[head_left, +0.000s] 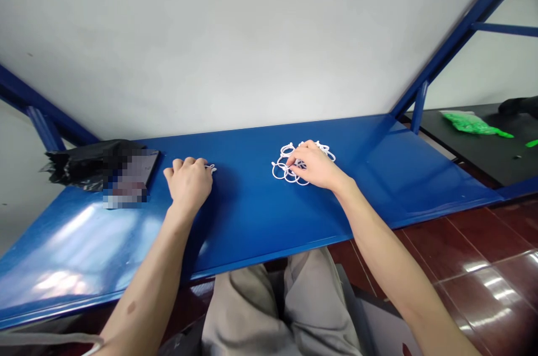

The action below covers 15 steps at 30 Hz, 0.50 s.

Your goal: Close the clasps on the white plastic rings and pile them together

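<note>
A loose heap of thin white loops (290, 179), each with a small knob or knot, lies on the blue table. My right hand (313, 165) is over this heap, thumb and forefinger pinched together at one loop on its left side; the palm hides part of the pile. Farther left, my left hand (189, 179) is closed, fingers curled under and knuckles up. A small bit of a white loop (212, 167) sticks out beside its thumb side; the rest of it is hidden by the hand.
The blue table (252, 221) meets a pale wall (252, 42). A crumpled black plastic bag (84, 162) and a partly blurred flat box (137, 171) lie at the left. On a dark table (449, 146) at the right is a bag of bright green items (473, 122). Blue posts (445, 59) flank the table.
</note>
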Each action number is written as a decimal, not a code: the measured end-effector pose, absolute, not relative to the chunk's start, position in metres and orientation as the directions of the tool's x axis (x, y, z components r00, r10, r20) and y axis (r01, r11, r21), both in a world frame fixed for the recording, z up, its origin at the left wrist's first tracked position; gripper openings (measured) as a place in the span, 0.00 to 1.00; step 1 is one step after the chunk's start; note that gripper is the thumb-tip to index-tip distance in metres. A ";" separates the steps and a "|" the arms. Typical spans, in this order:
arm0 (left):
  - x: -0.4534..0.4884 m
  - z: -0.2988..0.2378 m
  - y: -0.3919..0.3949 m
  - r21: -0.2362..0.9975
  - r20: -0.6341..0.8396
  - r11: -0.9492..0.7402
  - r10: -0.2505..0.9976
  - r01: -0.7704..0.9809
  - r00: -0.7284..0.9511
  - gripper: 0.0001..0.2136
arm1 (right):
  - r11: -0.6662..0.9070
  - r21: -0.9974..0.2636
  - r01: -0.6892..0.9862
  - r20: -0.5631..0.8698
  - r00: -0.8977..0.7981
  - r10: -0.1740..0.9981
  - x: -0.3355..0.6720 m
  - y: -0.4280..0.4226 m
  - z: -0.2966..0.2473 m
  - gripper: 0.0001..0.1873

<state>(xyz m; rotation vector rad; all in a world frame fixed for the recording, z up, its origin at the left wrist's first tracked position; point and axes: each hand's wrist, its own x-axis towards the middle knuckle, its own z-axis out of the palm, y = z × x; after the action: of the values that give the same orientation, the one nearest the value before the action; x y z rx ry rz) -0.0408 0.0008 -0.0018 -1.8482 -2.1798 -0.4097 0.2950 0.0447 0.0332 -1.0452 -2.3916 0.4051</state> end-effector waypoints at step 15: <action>-0.016 0.016 -0.005 0.246 0.491 -0.044 0.867 0.968 -0.086 0.12 | 0.639 -0.520 0.567 0.329 -0.557 0.763 0.289 0.038 0.036 0.07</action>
<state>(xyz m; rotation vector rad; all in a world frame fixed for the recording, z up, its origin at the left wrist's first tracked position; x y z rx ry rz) -0.0163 -0.0047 0.0156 -1.9867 -2.0331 -0.8048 0.2885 0.0381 0.0361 -1.0365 -2.3268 0.4868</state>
